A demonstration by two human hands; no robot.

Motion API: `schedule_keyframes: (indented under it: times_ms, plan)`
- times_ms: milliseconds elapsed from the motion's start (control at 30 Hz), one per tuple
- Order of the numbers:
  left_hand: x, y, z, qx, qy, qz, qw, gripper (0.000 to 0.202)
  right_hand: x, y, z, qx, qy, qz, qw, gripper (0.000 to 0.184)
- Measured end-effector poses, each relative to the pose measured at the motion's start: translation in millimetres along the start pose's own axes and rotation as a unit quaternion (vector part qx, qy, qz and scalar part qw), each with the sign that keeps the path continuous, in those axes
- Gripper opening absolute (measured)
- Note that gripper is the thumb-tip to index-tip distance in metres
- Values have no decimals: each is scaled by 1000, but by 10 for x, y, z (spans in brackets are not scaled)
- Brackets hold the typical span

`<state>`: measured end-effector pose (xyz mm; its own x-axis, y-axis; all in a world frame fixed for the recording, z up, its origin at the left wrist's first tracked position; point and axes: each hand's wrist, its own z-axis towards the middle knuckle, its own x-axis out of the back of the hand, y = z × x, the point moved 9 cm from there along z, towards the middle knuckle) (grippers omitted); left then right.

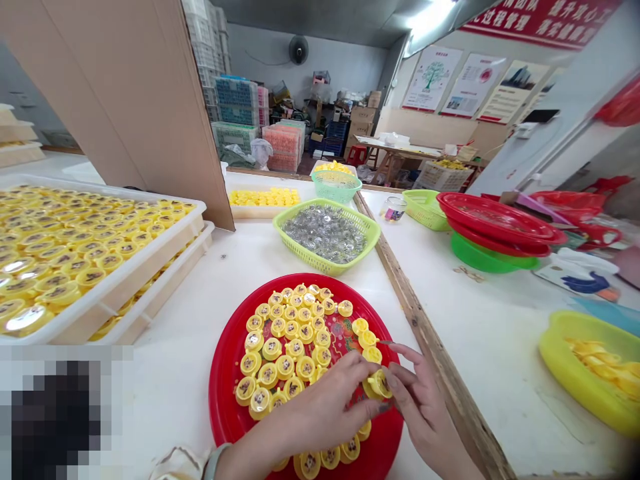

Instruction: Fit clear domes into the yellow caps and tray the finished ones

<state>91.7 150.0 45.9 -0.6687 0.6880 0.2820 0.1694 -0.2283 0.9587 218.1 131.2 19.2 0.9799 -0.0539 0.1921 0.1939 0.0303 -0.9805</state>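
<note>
Both hands meet over the right side of a round red tray. Between their fingertips is a small yellow plastic cup with a side tab, tilted toward the right. My left hand reaches across the tray, its thumb and forefinger closed at the cup's left side. My right hand pinches the cup from the right with its thumb and fingers. Many similar yellow cups with printed picture discs stand on the tray. Several plainer yellow cups form a line along its right edge. My left forearm hides part of the tray.
Behind the tray stands a green basket of clear plastic pieces. Stacked white trays of yellow cups are at left, beside a cardboard panel. A wooden strip runs along the right; beyond it is a yellow basket.
</note>
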Motion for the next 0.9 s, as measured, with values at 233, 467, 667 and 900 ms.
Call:
schedule_keyframes:
  times_ms: [233,467,667,900]
  plan:
    - [-54,-81,-29,-64,131,-10,989,30,-102,28,-241,-4,200,97,975,38]
    - [-25,70,-109,-112,149,-10,982,26,-189,-65,-333,10,254,78,964,32]
    - [8,168,-180,-161,169,0,972,27,-267,-148,-235,14,172,72,982,54]
    - [-52,-24,-324,-178,273,-49,944,34,-459,-124,-431,30,217,87,972,32]
